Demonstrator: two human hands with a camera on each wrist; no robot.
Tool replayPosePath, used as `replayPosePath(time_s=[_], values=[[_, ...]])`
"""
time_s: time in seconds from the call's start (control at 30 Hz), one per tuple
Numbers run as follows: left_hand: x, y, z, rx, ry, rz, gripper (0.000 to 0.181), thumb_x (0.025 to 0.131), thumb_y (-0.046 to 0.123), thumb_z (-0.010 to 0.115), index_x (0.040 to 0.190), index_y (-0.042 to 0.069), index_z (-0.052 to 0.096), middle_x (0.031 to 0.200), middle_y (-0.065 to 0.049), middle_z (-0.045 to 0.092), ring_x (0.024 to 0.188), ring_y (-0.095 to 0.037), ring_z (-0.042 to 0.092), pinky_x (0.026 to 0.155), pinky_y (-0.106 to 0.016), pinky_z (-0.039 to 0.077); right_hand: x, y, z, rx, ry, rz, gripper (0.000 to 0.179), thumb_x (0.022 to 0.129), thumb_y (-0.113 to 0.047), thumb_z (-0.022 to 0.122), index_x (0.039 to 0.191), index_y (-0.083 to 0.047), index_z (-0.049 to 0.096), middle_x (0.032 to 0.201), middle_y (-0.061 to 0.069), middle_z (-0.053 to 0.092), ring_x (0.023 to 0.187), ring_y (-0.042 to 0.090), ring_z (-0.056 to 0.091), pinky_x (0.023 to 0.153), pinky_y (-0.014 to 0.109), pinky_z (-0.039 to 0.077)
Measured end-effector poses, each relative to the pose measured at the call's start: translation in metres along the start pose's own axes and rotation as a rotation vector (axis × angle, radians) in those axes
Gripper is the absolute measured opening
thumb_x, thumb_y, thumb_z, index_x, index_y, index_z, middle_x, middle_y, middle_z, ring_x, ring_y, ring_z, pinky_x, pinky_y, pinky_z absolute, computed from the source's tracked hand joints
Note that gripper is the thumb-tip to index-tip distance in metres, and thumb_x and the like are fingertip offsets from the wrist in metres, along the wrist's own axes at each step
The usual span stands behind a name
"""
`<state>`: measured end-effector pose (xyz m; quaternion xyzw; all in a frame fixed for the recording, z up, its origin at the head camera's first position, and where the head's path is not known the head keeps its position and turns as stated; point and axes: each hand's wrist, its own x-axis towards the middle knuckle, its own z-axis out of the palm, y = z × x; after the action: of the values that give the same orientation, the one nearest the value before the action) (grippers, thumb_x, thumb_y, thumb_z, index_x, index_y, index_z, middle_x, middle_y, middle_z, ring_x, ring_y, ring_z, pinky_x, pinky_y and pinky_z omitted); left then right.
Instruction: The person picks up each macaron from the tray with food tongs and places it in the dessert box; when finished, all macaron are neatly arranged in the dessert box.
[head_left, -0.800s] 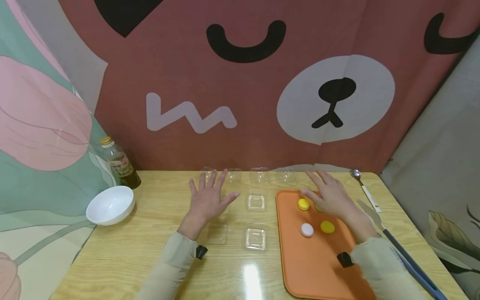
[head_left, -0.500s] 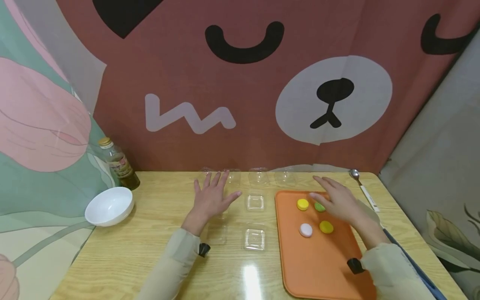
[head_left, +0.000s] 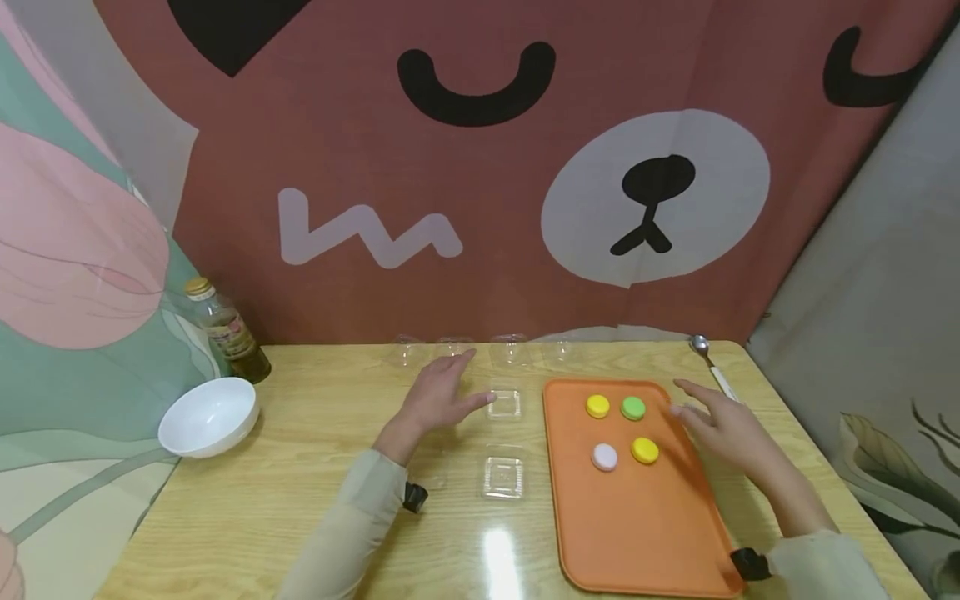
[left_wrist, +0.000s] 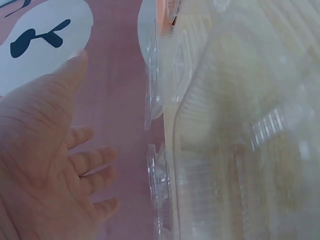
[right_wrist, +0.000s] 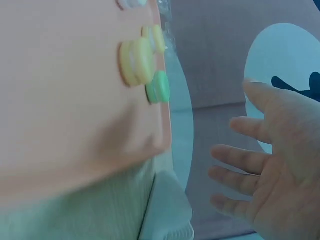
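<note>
My left hand [head_left: 438,396] hovers over the clear plastic boxes with fingers extended and thumb spread, holding nothing. Part of one box [head_left: 503,477] shows near the wrist; in the left wrist view a clear box [left_wrist: 225,150] looms beside the palm [left_wrist: 40,160]. At the far right edge of the orange tray [head_left: 637,533], my right hand [head_left: 738,433] hangs with loose fingers and nothing in it. On the tray lie two yellow macarons [head_left: 597,406], a green macaron [head_left: 633,407] and a pale lavender macaron [head_left: 604,457]. The right wrist view shows a pale, flat utensil tip [right_wrist: 167,210] beside the tray.
Several clear plastic boxes [head_left: 512,351] line the table's back edge. A white bowl [head_left: 210,417] and a bottle of dark liquid [head_left: 228,331] stand at the left. A spoon [head_left: 705,354] with a white handle lies at the back right. A printed curtain [head_left: 360,300] hangs behind.
My right hand has moved right and toward me, off the macarons, uncovering the green one. The left hand has shifted slightly right and turned, its fingers closer together.
</note>
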<state>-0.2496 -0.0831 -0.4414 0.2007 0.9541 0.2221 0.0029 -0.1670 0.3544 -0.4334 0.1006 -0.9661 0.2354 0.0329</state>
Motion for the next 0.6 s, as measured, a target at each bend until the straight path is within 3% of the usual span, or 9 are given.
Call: replayPosePath(time_s=[0.1,0.2,0.33,0.47,0.6], values=[[0.002,0.000,0.003,-0.025,-0.018,0.027,0.085,0.093,0.059,0.064,0.159,0.015,0.033,0.159,-0.011,0.044,0.149,-0.032,0.038,0.124,-0.050,0.031,-0.014,0.006,-0.002,0.005,-0.015,0.025,0.064,0.104,-0.041,0.055,0.149,0.002,0.045,0.142,0.033,0.054,0.123,0.055,0.056,0.094,0.073,0.044],[0.004,0.002,0.003,-0.030,-0.043,0.044,0.086,0.092,0.058,0.066,0.159,0.015,0.034,0.161,-0.009,0.041,0.150,-0.032,0.037,0.124,-0.050,0.031,-0.029,0.014,-0.005,-0.011,0.019,0.039,0.061,0.104,-0.039,0.057,0.148,0.002,0.047,0.142,0.035,0.053,0.126,0.060,0.049,0.092,0.072,0.042],[0.006,0.005,0.002,-0.032,-0.084,0.043,0.087,0.091,0.059,0.066,0.160,0.017,0.033,0.163,-0.008,0.039,0.150,-0.032,0.037,0.123,-0.050,0.033,-0.048,0.030,-0.008,-0.068,0.064,0.050,0.058,0.102,-0.034,0.061,0.143,0.007,0.051,0.136,0.040,0.053,0.121,0.061,0.050,0.089,0.069,0.044],[0.007,0.006,0.003,-0.030,-0.114,0.027,0.087,0.091,0.060,0.067,0.160,0.018,0.033,0.162,-0.007,0.040,0.149,-0.032,0.038,0.123,-0.049,0.034,-0.062,0.048,-0.014,-0.116,-0.006,0.123,0.068,0.100,-0.038,0.064,0.143,0.012,0.047,0.137,0.044,0.049,0.119,0.063,0.049,0.086,0.069,0.046],[0.009,0.006,0.005,-0.029,-0.134,0.024,0.088,0.090,0.058,0.069,0.159,0.017,0.034,0.161,-0.008,0.041,0.149,-0.033,0.039,0.123,-0.049,0.034,-0.073,0.065,-0.017,-0.168,-0.052,0.175,0.079,0.092,-0.038,0.074,0.141,0.016,0.044,0.134,0.047,0.048,0.115,0.065,0.051,0.081,0.067,0.049]])
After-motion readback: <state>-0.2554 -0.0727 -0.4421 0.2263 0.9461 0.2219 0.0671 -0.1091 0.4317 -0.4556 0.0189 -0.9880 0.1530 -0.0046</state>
